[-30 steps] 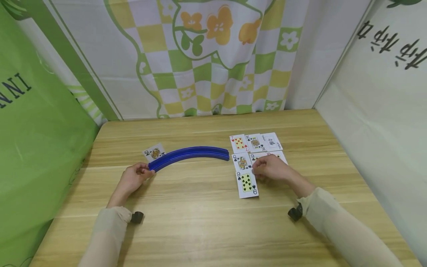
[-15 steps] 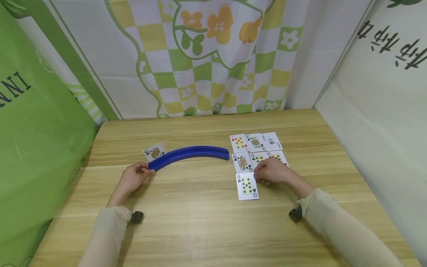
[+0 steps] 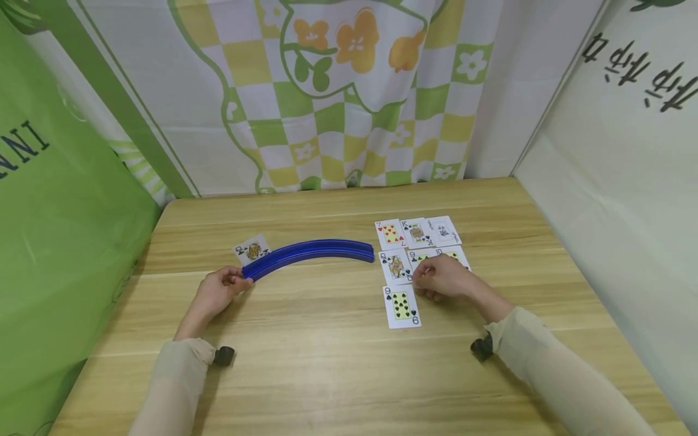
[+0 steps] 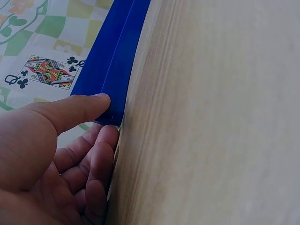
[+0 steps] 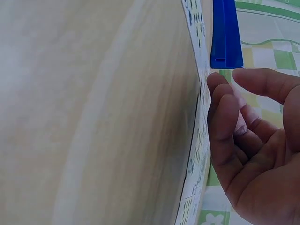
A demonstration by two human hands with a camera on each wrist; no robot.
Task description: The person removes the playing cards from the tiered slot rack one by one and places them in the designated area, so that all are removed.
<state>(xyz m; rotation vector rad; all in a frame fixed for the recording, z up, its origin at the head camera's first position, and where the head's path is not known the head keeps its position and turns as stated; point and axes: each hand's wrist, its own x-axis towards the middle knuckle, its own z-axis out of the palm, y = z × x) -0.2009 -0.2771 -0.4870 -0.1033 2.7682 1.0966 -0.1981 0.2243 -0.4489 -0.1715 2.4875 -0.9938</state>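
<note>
In the head view, a curved blue card holder (image 3: 313, 249) lies left of the middle of the table. My left hand (image 3: 217, 293) pinches its left end, thumb on top and fingers beneath in the left wrist view. A queen of clubs (image 4: 48, 72) shows upright behind that end, its lower edge hidden by the holder. My right hand (image 3: 444, 276) is over the playing cards, its fingertips beside the queen of spades (image 3: 395, 267). In the right wrist view its thumb and loosely bent fingers are apart with nothing between them. A nine of spades (image 3: 402, 307) lies just in front of the queen.
Behind the right hand lie a seven of hearts (image 3: 389, 234), a king (image 3: 417, 232), a joker (image 3: 443, 231), and a partly covered nine (image 3: 420, 257) and ten (image 3: 458, 253). A checked curtain (image 3: 349, 115) hangs behind the wooden table (image 3: 327, 375).
The nine of spades has slid toward the table's front, leaving a small gap to the queen of spades. My right hand has shifted only slightly; the left hand and card holder stay put.
</note>
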